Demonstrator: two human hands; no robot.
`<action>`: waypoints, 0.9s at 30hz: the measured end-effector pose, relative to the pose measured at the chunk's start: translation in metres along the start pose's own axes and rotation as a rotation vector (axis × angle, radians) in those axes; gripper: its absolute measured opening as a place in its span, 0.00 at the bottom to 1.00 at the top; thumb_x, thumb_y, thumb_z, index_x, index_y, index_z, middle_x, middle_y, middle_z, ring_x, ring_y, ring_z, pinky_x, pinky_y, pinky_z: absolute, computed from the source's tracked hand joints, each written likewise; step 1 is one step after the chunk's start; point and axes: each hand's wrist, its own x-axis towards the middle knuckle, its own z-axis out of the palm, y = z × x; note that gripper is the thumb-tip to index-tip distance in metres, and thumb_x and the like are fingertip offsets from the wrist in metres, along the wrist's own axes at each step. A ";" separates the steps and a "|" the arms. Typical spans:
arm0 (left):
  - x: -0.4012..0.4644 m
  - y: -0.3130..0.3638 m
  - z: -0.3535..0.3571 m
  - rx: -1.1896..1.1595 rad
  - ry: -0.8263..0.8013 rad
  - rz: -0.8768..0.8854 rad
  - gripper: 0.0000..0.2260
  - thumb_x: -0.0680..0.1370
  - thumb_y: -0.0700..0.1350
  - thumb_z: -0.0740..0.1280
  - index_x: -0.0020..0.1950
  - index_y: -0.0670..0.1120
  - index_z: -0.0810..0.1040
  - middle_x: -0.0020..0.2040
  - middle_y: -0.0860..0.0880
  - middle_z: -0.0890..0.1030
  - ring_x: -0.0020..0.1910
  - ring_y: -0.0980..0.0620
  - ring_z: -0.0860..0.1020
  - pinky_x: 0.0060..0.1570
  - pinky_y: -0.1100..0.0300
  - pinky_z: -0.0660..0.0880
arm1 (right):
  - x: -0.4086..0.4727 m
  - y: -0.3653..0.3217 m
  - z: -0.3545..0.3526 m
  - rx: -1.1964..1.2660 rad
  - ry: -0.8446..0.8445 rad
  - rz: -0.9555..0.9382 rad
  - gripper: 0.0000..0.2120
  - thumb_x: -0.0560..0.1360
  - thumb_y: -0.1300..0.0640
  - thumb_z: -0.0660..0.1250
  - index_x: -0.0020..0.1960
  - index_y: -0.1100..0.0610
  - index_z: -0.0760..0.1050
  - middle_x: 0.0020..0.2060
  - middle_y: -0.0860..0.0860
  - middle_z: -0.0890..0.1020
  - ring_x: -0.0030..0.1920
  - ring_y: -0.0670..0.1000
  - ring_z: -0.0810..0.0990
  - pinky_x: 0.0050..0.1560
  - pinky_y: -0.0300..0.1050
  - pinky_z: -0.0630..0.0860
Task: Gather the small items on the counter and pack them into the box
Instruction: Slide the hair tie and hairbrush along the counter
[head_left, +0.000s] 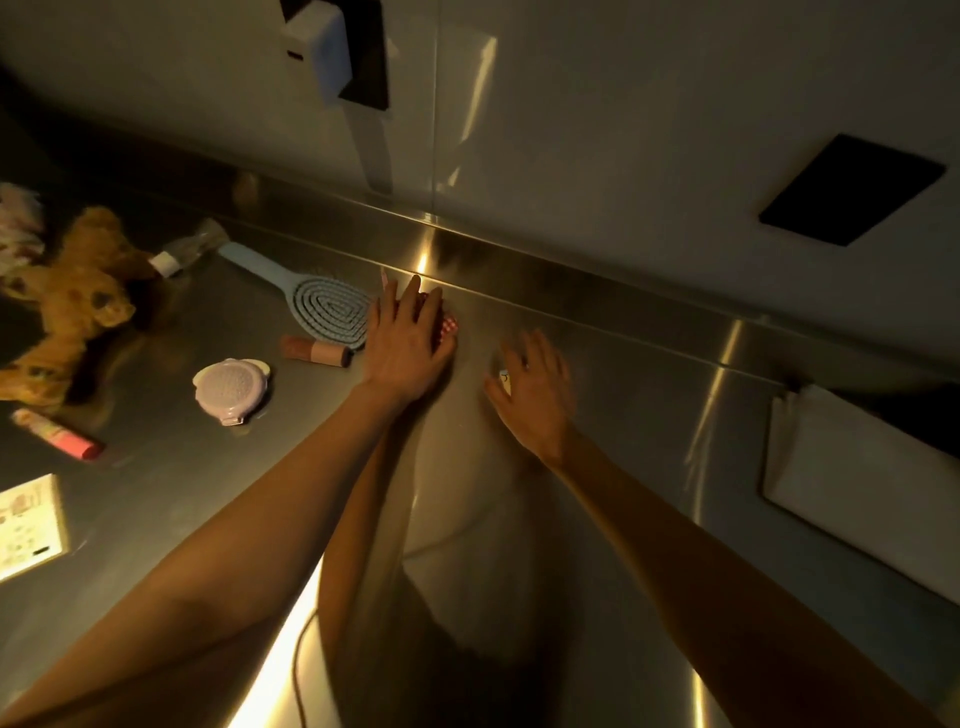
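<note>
My left hand (408, 338) lies flat with straight fingers on a red-checked item (450, 326) by the counter's back ledge. A thin pink stick (384, 277) pokes out beyond its fingers. My right hand (532, 389) is blurred, palm down, fingers spread over a small white item (504, 375) that peeks out between thumb and forefinger. A white box (831, 483) stands at the counter's right. Left of my hands lie a blue hairbrush (327, 306), a brown tube (314, 351), a lilac round compact (231, 387), a pink tube (57, 434) and a small clear bottle (187, 249).
The steel counter (649, 441) meets a raised ledge and wall behind. A brown plush toy (78, 301) and a printed card (28, 525) lie at the far left. A white dispenser (322, 52) and a black panel (852, 189) hang on the wall.
</note>
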 end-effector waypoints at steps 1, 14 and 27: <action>0.003 0.000 0.001 0.011 -0.004 0.002 0.29 0.79 0.62 0.51 0.76 0.48 0.58 0.77 0.42 0.58 0.76 0.38 0.49 0.74 0.41 0.47 | 0.000 -0.001 0.003 0.011 0.012 0.008 0.26 0.77 0.42 0.53 0.66 0.56 0.72 0.67 0.61 0.71 0.69 0.61 0.67 0.66 0.57 0.64; 0.009 0.003 0.019 0.074 0.089 0.003 0.30 0.77 0.64 0.54 0.71 0.46 0.67 0.65 0.41 0.74 0.66 0.40 0.69 0.73 0.41 0.47 | -0.003 0.012 0.031 0.053 0.101 0.008 0.23 0.74 0.47 0.56 0.60 0.58 0.78 0.59 0.61 0.78 0.62 0.61 0.74 0.62 0.57 0.67; -0.047 0.037 0.031 -0.053 0.094 0.052 0.28 0.77 0.62 0.59 0.71 0.46 0.67 0.65 0.42 0.73 0.65 0.42 0.69 0.71 0.42 0.51 | -0.051 0.033 0.023 0.059 0.140 0.037 0.22 0.74 0.49 0.56 0.60 0.58 0.77 0.58 0.61 0.77 0.62 0.62 0.74 0.60 0.57 0.69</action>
